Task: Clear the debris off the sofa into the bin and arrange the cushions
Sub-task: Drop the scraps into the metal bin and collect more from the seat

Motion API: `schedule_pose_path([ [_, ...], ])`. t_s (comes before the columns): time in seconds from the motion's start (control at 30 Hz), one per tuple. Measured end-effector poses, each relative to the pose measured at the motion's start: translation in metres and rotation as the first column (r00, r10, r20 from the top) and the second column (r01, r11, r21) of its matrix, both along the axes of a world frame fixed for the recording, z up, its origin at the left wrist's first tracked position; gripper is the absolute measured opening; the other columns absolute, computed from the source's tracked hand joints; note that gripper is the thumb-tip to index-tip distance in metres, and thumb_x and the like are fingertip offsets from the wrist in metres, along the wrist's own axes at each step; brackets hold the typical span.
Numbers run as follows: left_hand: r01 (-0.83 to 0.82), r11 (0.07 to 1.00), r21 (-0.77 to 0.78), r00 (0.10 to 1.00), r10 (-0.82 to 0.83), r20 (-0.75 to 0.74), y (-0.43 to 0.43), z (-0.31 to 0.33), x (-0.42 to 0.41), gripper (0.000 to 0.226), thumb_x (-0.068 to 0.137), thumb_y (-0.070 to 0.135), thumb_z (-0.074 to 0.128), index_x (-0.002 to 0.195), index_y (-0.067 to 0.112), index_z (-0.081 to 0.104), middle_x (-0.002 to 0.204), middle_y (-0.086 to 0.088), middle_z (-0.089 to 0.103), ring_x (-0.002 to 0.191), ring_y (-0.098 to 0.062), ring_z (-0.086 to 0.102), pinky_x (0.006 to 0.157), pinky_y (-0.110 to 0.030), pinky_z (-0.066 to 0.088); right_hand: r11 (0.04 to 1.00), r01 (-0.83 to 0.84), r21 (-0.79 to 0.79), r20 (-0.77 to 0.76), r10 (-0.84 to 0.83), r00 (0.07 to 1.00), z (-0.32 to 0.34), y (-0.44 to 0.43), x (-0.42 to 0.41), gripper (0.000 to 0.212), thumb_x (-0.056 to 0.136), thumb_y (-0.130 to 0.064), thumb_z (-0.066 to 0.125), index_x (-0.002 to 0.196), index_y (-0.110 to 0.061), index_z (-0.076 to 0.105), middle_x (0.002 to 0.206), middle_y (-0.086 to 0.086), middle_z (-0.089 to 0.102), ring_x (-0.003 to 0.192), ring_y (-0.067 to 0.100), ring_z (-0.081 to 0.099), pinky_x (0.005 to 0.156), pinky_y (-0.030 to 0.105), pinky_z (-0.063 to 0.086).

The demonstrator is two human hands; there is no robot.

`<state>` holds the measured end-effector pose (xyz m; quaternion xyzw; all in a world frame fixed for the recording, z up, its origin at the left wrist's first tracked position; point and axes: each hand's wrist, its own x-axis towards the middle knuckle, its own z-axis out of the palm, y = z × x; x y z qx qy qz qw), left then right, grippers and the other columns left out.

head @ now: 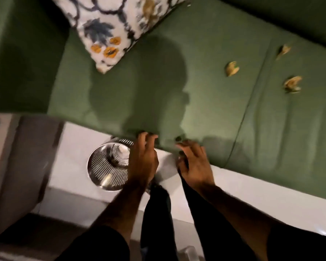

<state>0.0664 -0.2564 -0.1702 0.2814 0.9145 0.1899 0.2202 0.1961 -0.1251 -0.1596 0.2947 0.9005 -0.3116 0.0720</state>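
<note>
Leftmost, a patterned cushion [119, 25] is propped in the corner of the green sofa [177, 102]. Below it, a shiny metal bin [107, 166] is set on the floor (pale, just off the seat's front edge). The left hand [142, 161] is held over the bin, fingers loosely spread and empty; the right hand [194, 164] is likewise opened at the seat edge. Three debris scraps [232, 68] are scattered further right.
</note>
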Motion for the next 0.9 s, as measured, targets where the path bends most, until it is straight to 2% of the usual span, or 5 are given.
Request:
schedule_pose_path([
  [0.1,0.133,0.985,0.113,0.991,-0.13,-0.03,0.08,0.016,-0.019,0.043,0.08,0.004,0.061,0.122,0.011,0.064,0.124,-0.017,0.06,0.106,-0.039,0.062,0.091,-0.046,0.053,0.968,0.212,0.132,-0.06,-0.205,0.977,0.013,0.08,0.005,0.038,0.078,0.003,0.074,0.115,-0.006,0.071,0.123,0.015,0.066,0.116,0.038,0.059,0.1,0.045,0.047],
  [0.37,0.296,0.951,0.09,0.955,-0.296,-0.013,0.291,0.029,-0.057,0.048,0.094,0.019,0.061,0.141,0.017,0.05,0.149,-0.012,0.044,0.125,-0.035,0.055,0.106,-0.046,0.045,0.716,0.652,0.25,-0.142,-0.639,0.756,0.03,0.278,-0.013,0.05,0.087,-0.018,0.067,0.137,-0.016,0.057,0.143,0.018,0.047,0.128,0.037,0.051,0.107,0.049,0.047],
  [0.6,0.446,0.881,-0.156,0.885,-0.46,-0.071,0.351,0.001,-0.062,0.038,0.1,0.025,0.056,0.138,0.02,0.051,0.15,-0.01,0.042,0.129,-0.034,0.048,0.1,-0.047,0.047,0.708,0.675,0.208,0.133,-0.704,0.698,-0.004,0.353,-0.013,0.053,0.099,-0.029,0.063,0.149,-0.021,0.046,0.159,0.016,0.034,0.139,0.039,0.041,0.11,0.048,0.045],
  [0.8,0.408,0.904,-0.128,0.906,-0.419,-0.066,0.353,-0.003,-0.05,0.028,0.098,0.006,0.046,0.123,0.011,0.057,0.131,-0.017,0.052,0.113,-0.036,0.054,0.086,-0.049,0.052,0.753,0.658,0.003,0.031,-0.657,0.753,-0.009,0.354,-0.01,0.029,0.1,-0.01,0.061,0.128,-0.012,0.064,0.146,0.014,0.046,0.129,0.027,0.052,0.113,0.039,0.048],
  [0.9,0.388,0.916,-0.1,0.916,-0.396,-0.068,0.349,-0.002,-0.043,0.028,0.098,0.004,0.047,0.123,0.011,0.058,0.131,-0.017,0.052,0.115,-0.035,0.054,0.084,-0.045,0.05,0.84,0.542,-0.026,0.003,-0.542,0.84,0.001,0.357,-0.022,0.047,0.096,-0.001,0.063,0.139,-0.018,0.057,0.156,0.015,0.036,0.131,0.025,0.048,0.109,0.028,0.041],
])
